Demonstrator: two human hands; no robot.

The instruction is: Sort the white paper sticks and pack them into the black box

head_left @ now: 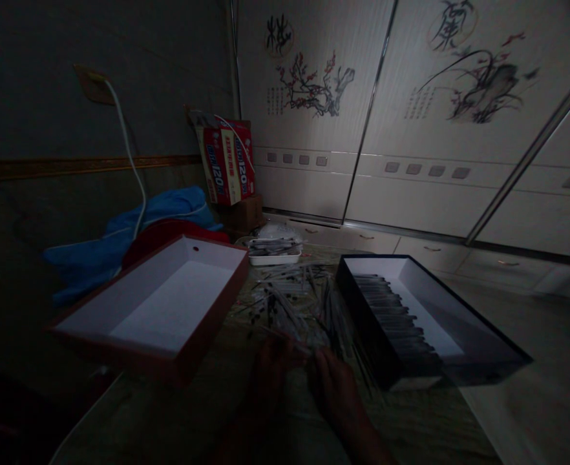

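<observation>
In dim light my left hand (271, 369) and my right hand (336, 382) meet low in the middle of the view, both closed around a thin clear tube-like piece (289, 341) from the loose pile (295, 300) of thin tubes and sticks just beyond them. A red box (227, 287) with a white inside lies open at the left. To the right sits a black box (357, 310), its near half filled with rows of dark thin pieces (391, 316).
A small white tray (274, 258) with more pieces stands behind the pile. Blue cloth (120, 239) and a red carton (229, 161) lie at the back left by the wall, with a white cable (130, 155) hanging down. Painted wardrobe doors (411, 129) fill the back.
</observation>
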